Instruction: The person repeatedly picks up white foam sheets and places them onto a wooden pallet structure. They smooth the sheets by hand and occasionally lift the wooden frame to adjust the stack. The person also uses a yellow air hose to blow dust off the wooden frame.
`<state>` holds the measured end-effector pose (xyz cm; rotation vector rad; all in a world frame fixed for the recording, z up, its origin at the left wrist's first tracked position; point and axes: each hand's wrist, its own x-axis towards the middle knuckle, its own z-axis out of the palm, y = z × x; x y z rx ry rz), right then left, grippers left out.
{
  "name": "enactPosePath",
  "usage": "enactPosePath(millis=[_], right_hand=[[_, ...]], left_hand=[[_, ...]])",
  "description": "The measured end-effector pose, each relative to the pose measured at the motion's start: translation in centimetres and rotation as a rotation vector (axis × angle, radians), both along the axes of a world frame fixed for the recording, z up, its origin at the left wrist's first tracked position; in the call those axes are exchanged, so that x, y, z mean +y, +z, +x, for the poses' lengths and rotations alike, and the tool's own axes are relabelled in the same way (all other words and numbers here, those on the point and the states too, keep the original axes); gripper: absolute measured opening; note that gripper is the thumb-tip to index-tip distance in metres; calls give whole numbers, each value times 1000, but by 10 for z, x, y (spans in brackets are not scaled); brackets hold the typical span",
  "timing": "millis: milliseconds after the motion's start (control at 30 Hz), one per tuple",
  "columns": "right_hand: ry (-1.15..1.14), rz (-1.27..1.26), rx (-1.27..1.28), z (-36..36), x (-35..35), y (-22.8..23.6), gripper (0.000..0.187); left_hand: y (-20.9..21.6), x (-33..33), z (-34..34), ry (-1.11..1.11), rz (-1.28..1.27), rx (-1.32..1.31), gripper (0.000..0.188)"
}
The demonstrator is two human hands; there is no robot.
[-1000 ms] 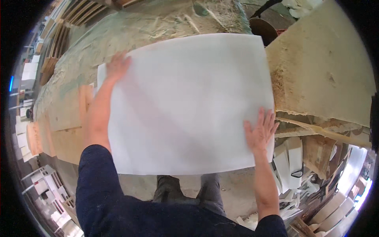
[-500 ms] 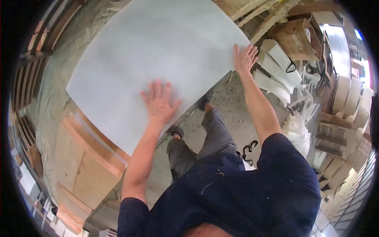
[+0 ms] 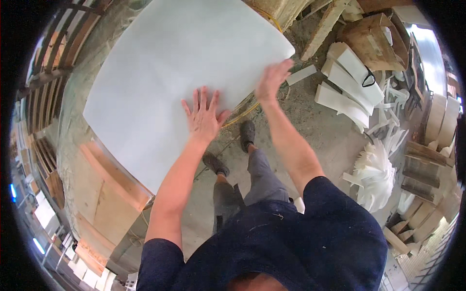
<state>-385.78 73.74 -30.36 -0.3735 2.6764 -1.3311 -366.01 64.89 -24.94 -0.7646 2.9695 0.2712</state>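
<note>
A large white foam-like sheet (image 3: 145, 82) with rounded corners lies flat before me. My left hand (image 3: 203, 119) rests palm down on its near part, fingers spread. At the sheet's right edge is my right hand (image 3: 273, 80), slightly blurred, its fingers stretched out toward the far right corner. Nothing shows in either hand. A yellow cord or hose (image 3: 241, 115) runs along the edge beneath the sheet, between my two hands.
Wooden boards (image 3: 116, 177) lie at the left below the sheet. Right of me, white foam strips (image 3: 347, 89) and a pile of white offcuts (image 3: 374, 177) lie on the floor, with a cardboard box (image 3: 374, 41) behind. Slatted wooden racks (image 3: 41, 106) stand far left.
My right hand has moved left and nearer along the sheet's right edge. The left hand has shifted slightly right and up, staying flat. The view has moved a little.
</note>
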Motion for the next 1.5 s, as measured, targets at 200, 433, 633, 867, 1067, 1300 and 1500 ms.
enactPosePath(millis=[200, 433, 633, 867, 1067, 1300, 1500], right_hand=[[-66, -108, -13, 36, 6, -11, 91], [155, 83, 204, 107, -13, -32, 93], [227, 33, 211, 197, -18, -5, 97], [354, 141, 322, 277, -28, -15, 94], [425, 279, 137, 314, -32, 14, 89], [-669, -594, -704, 230, -39, 90, 93], [-792, -725, -922, 171, -81, 49, 92]], left_hand=[[-1, -3, 34, -69, -4, 37, 66], [-6, -21, 162, -72, -42, 49, 65], [-6, -41, 298, -71, -89, -23, 63], [-14, -57, 400, -104, -127, 0, 64], [11, -46, 387, -34, -50, -175, 61], [81, -110, 310, 163, 332, -182, 60], [49, -252, 176, 331, 251, 275, 58]])
